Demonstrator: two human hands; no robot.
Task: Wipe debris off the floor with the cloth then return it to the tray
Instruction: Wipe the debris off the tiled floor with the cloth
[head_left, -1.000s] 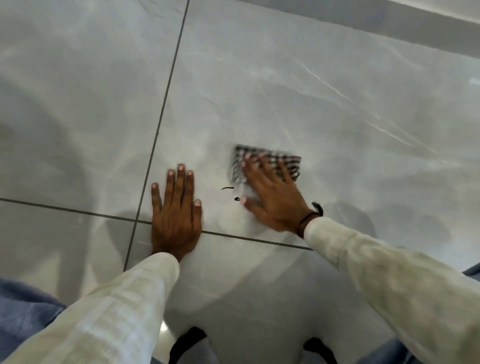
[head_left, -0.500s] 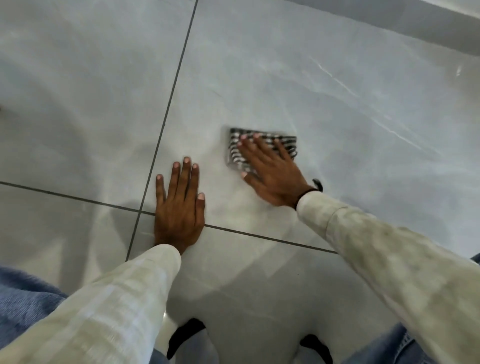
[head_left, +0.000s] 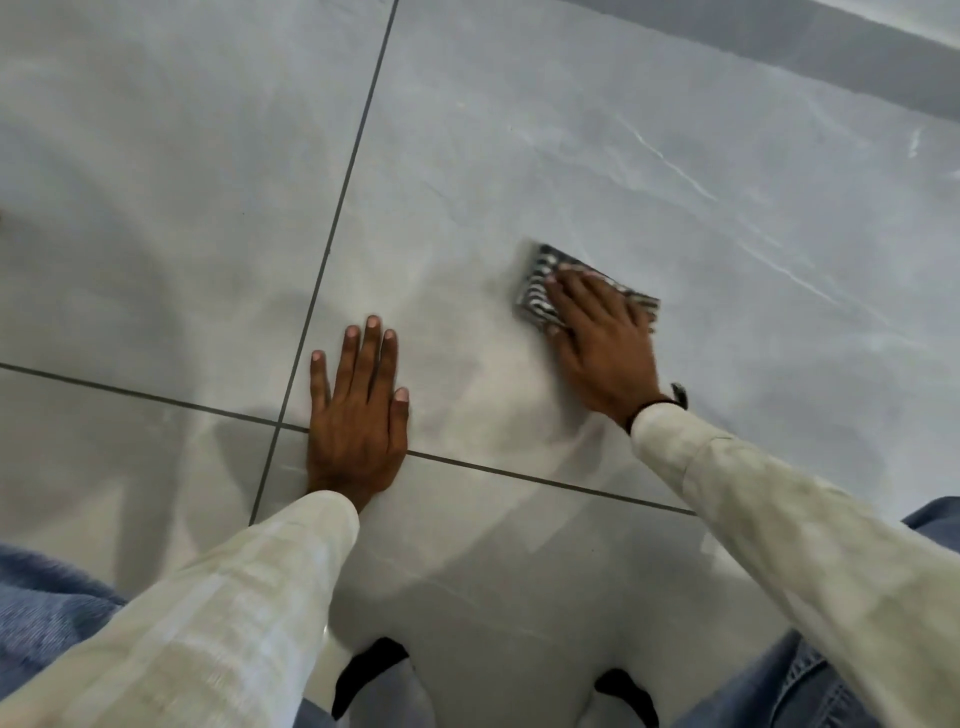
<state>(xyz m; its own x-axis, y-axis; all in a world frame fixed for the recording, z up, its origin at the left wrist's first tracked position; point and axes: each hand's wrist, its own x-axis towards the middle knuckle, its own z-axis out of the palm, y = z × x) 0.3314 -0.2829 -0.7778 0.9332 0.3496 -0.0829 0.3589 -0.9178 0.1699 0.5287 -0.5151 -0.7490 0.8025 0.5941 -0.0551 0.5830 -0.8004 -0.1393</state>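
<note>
Right hand pressed flat, fingers spread, on the folded checked cloth, on a grey marble floor tile, not clenched around it. Left hand flat and released, over the grout-line crossing, well apart from the cloth. Near the bottom edge, blue-jeaned knees and black-socked feet.

A darker grey band runs along the far edge of the floor. Two thin dark grout lines cross near the left side. At the near edge, blue jeans show in both corners, with two black socks between them. Cream sleeves reach forward from there, and a black wristband sits at the right cuff.
</note>
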